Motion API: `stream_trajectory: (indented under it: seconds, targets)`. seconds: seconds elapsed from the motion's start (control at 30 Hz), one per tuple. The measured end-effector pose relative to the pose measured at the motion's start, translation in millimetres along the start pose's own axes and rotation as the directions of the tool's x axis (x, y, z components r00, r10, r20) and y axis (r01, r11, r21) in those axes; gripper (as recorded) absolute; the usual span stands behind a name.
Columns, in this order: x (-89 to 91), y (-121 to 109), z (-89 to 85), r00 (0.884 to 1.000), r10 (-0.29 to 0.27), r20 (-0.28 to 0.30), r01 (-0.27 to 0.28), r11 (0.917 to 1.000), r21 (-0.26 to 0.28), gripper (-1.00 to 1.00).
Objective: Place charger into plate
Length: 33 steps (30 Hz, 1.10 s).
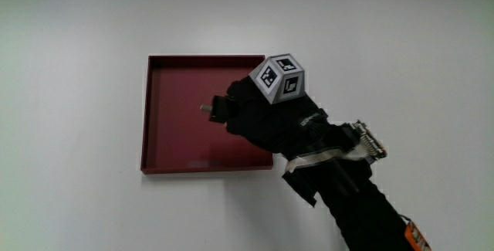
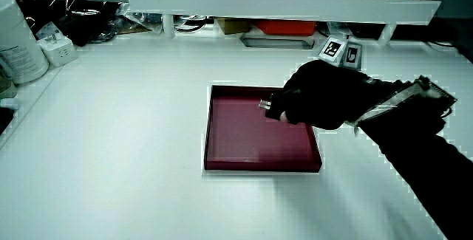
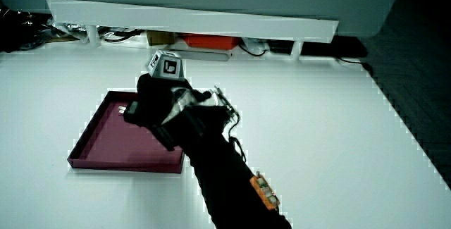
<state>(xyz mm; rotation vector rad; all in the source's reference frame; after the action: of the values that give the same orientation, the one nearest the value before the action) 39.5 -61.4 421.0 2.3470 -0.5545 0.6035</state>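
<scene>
A dark red square plate (image 1: 177, 131) with a low rim lies on the white table, seen in both side views (image 2: 244, 140) (image 3: 109, 141). The gloved hand (image 1: 258, 112) is over the plate's edge and reaches in above its inner area. Its fingers are curled around a small black charger (image 1: 216, 109), whose metal prongs stick out past the fingertips. The charger (image 2: 269, 107) (image 3: 130, 109) looks held a little above the plate's floor in both side views. The patterned cube (image 1: 279, 77) sits on the back of the hand (image 2: 318, 96) (image 3: 158, 106).
A low white partition (image 2: 281, 4) (image 3: 190, 17) runs along the table's edge farthest from the person. A white bottle (image 2: 18, 48) and a white plug adapter (image 2: 58, 49) stand near a table corner. Two small marker cards (image 2: 340, 48) lean by the partition.
</scene>
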Motion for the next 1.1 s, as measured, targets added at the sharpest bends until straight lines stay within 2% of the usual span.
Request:
stream_trajectory:
  seconds: [0.1, 0.17, 0.2, 0.27, 0.37, 0.5, 0.57, 0.6, 0.67, 0.77, 0.8, 0.9, 0.93, 1.1]
  targets:
    - [-2.2, 8.8, -14.2, 1.0, -0.004, 0.003, 0.004, 0.9998, -0.017, 0.0]
    - [-2.0, 15.9, -24.7, 1.0, -0.005, 0.008, 0.005, 0.9986, -0.052, 0.0]
    - [0.8, 20.9, -30.7, 0.999, -0.03, 0.019, 0.031, 0.9981, -0.054, 0.0]
    - [2.4, 27.8, -38.5, 0.999, -0.036, -0.008, 0.035, 0.9941, -0.102, 0.0]
    - [8.3, 35.5, -50.9, 0.998, -0.069, 0.0, 0.069, 0.9903, -0.121, 0.0]
    - [13.4, 42.3, -65.5, 0.997, -0.08, 0.006, 0.08, 0.9857, -0.148, 0.0]
    - [16.1, 45.6, -73.3, 0.996, -0.088, 0.013, 0.089, 0.9806, -0.175, 0.0]
    - [15.7, 46.3, -74.9, 0.996, -0.089, 0.027, 0.092, 0.9822, -0.164, 0.0]
    - [18.4, 48.7, -81.3, 0.994, -0.102, 0.033, 0.106, 0.9778, -0.181, 0.0]
    - [18.8, 47.7, -81.4, 0.994, -0.104, 0.038, 0.109, 0.9798, -0.168, 0.0]
    - [18.7, 48.2, -82.2, 0.995, -0.095, 0.028, 0.098, 0.9787, -0.18, 0.0]
    - [20.2, 49.4, -85.2, 0.993, -0.111, 0.045, 0.118, 0.9736, -0.196, 0.0]
    - [19.8, 48.2, -83.9, 0.993, -0.11, 0.043, 0.117, 0.9755, -0.187, 0.0]
    - [22.2, 48.8, -85.4, 0.993, -0.108, 0.038, 0.114, 0.974, -0.196, 0.0]
